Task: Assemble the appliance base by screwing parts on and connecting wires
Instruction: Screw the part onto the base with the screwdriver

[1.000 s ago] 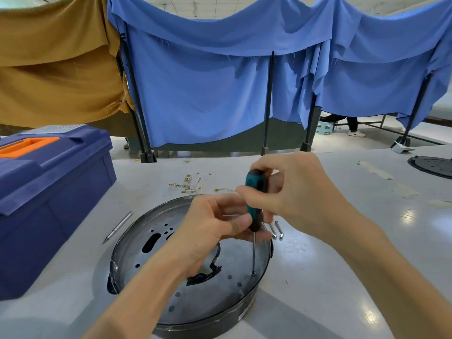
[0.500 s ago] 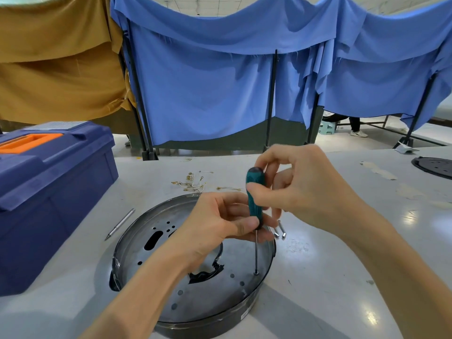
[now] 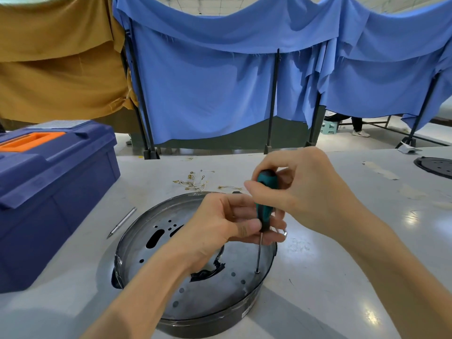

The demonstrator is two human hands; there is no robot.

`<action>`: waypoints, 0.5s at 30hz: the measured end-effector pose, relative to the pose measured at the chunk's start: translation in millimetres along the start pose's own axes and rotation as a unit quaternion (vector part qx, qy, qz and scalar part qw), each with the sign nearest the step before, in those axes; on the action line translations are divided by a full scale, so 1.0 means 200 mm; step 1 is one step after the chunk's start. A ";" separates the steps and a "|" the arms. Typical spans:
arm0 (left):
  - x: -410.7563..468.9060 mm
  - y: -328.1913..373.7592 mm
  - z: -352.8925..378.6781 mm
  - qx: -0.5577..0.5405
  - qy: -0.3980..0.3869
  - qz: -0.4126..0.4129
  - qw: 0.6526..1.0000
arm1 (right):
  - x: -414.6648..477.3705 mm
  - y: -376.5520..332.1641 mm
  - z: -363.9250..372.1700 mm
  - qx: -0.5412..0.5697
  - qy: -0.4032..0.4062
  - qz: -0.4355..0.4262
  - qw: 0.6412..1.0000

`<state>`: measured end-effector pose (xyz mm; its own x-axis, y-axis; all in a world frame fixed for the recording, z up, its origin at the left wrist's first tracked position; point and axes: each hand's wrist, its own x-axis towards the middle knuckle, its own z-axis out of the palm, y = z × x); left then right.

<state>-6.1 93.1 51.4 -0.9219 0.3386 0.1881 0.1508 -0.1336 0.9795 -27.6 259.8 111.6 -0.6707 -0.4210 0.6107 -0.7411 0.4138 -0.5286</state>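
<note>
hands both curled round the upright screwdriver (image 3: 266, 184), right hand (image 3: 308, 192) above left hand (image 3: 220, 223), tip on the appliance base (image 3: 215, 302)

Toolbox (image 3: 49, 192) cut by left edge, base (image 3: 220, 297) centre hidden under left hand (image 3: 220, 226), black disc (image 3: 435, 166) clipped at right

No readable text (toolbox (image 3: 56, 182) included)

This looks like a workshop or assembly hall. A wide grey worktable (image 3: 342, 289) carries a blue toolbox (image 3: 49, 187) with an orange handle at its left edge, a loose metal bit (image 3: 121, 222) just beside it, and small brass wire pieces (image 3: 193, 182) near the far edge. Blue cloth (image 3: 215, 84) and ochre cloth (image 3: 56, 74) hang on black stands (image 3: 273, 101) as screens behind, over a bare polished floor (image 3: 381, 142).
</note>
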 end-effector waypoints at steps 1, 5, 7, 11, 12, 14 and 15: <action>0.00 0.00 0.00 0.007 0.004 0.003 1.000 | 0.00 0.01 0.01 -0.017 0.016 0.007 1.000; 0.01 -0.01 0.03 0.046 0.033 0.010 0.998 | -0.01 0.01 0.07 -0.148 0.067 0.024 0.986; 0.02 -0.01 0.02 0.029 0.020 0.002 0.999 | 0.00 -0.01 0.08 -0.197 0.067 0.019 0.978; 0.00 0.00 0.02 0.008 -0.013 -0.004 1.000 | 0.00 -0.01 0.02 -0.012 -0.022 0.025 0.999; 0.00 0.00 0.02 0.006 -0.019 -0.006 1.000 | -0.01 0.00 0.02 -0.010 -0.022 0.011 1.000; 0.00 0.00 0.02 0.000 -0.027 -0.005 1.000 | -0.01 0.01 0.03 -0.030 -0.001 -0.003 1.000; 0.00 0.00 0.02 -0.005 -0.025 -0.004 1.000 | -0.01 0.00 0.04 -0.042 0.011 -0.001 0.999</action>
<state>-4.5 95.8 51.9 -0.9039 0.3859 0.1846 0.1406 -0.1395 0.9802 -26.8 255.0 105.1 -0.6678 -0.4049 0.6246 -0.7367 0.4797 -0.4767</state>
